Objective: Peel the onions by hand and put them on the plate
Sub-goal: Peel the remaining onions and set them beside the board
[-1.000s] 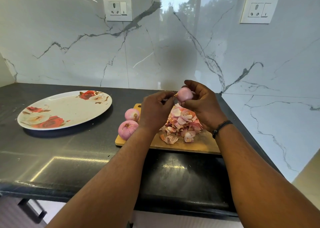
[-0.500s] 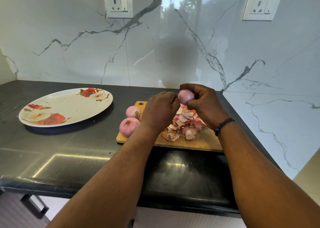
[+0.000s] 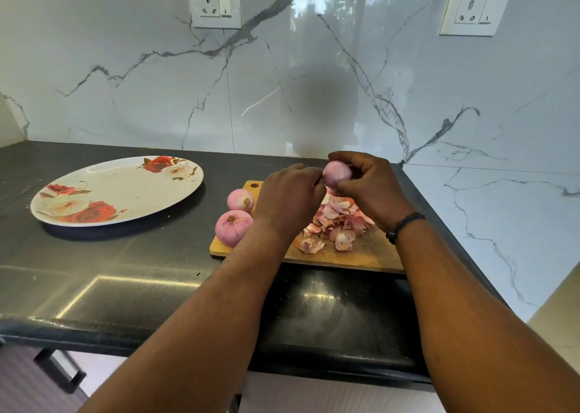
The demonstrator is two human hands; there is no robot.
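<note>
Right hand [image 3: 372, 186] cups the onion [image 3: 336, 174] above the cutting board [image 3: 361, 254], left hand [image 3: 290, 197] pinching at its side w/ fingertips — looks light, firm, prob slick, so grip round the middle.

We see a dark glossy stone desk [image 3: 141, 274] against a marble wall. Directly on it: a white oval rose-print plate [image 3: 119, 189] at left, a wooden cutting board [image 3: 361, 255] well apart at right.
</note>
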